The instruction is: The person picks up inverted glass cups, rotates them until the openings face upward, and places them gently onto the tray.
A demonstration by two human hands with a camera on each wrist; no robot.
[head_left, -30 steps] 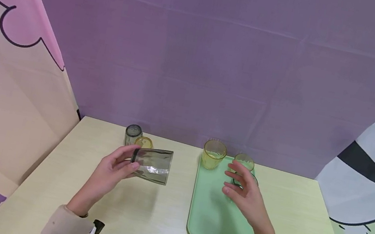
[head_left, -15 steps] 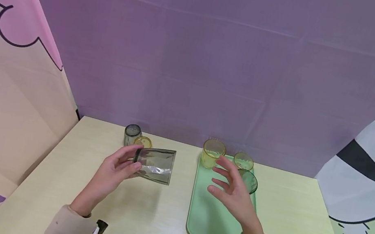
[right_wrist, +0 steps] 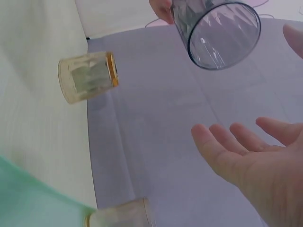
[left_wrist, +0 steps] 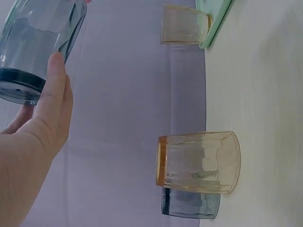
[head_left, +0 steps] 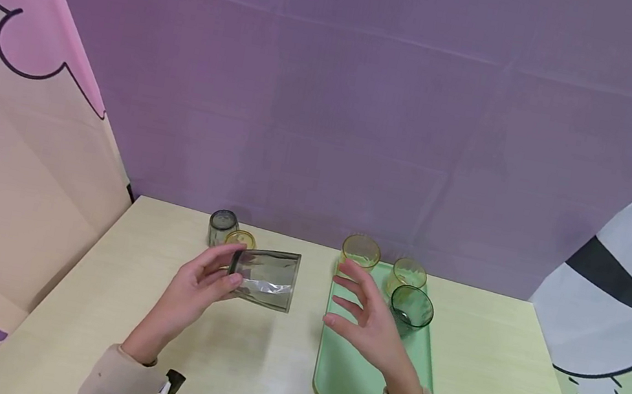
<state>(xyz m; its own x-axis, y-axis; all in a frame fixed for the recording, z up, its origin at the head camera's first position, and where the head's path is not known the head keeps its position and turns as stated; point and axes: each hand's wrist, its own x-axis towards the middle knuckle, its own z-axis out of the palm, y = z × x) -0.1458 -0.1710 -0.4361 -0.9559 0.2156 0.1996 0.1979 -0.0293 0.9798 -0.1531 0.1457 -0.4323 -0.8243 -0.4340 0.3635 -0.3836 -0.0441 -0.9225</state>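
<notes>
My left hand point(head_left: 190, 291) grips a grey glass point(head_left: 267, 279) by its base end, above the table. The glass lies sideways in the air with its mouth to the right. In the left wrist view, fingers and thumb wrap the thick base of this glass point(left_wrist: 35, 45). Across from it, my right hand point(head_left: 372, 328) hovers over the green tray point(head_left: 344, 379), fingers spread and slightly bent, holding nothing. The right wrist view shows a gap between my right hand point(right_wrist: 260, 161) and the wide mouth of the held glass point(right_wrist: 225, 38).
On the tray's far end stand two yellow glasses, one at the left corner point(head_left: 361, 250) and one further right point(head_left: 406, 276), with a dark grey-green glass point(head_left: 412, 307) in front. Upside down at the table's back left stand a grey glass point(head_left: 222, 230) and a yellow glass point(head_left: 242, 239).
My right hand has moved left, away from the grey-green glass on the tray and toward the held glass. My left hand has shifted slightly right with its glass.
</notes>
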